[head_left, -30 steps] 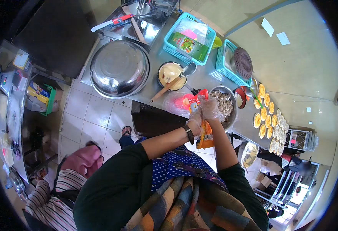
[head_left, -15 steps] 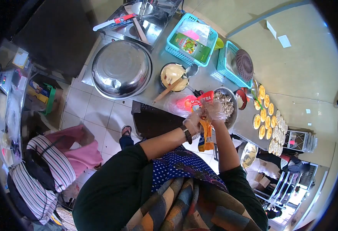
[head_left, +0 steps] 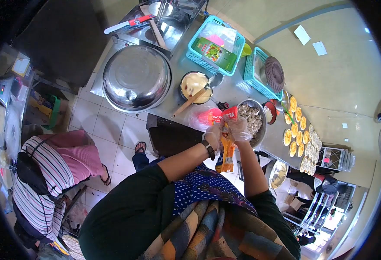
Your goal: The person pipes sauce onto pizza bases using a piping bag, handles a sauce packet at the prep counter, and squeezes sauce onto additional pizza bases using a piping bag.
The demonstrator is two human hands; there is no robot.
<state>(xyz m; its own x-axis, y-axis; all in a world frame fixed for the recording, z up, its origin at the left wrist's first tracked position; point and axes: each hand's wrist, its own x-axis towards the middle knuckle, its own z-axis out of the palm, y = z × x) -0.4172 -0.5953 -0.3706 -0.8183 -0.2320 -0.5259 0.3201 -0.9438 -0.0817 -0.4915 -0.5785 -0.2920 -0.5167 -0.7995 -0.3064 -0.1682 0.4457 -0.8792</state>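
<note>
An orange, red and blue plastic packet [head_left: 227,156] hangs from my hands, with its red printed end above them and its contents hidden. My left hand [head_left: 213,136], in a clear plastic glove, has its fingers closed on the packet's middle. On the same part my right hand [head_left: 239,128], gloved likewise, also grips it. Behind the right hand stands a metal bowl [head_left: 264,125] of chopped greyish-brown food [head_left: 252,119]. A pink plastic bag [head_left: 205,117] lies beyond my left hand. Farther up is a pan of pale cream sauce [head_left: 195,82], a wooden spatula [head_left: 189,102] resting across it.
A large metal basin [head_left: 137,77] stands on the counter at left. Two turquoise baskets [head_left: 191,51] [head_left: 249,78] are at the back. Rounds of dough with orange topping [head_left: 299,117] lie at right. A person in stripes [head_left: 47,169] is at lower left.
My hands and the packet have shifted slightly down and left in view. The person at lower left has moved left, and a sandalled foot now shows there.
</note>
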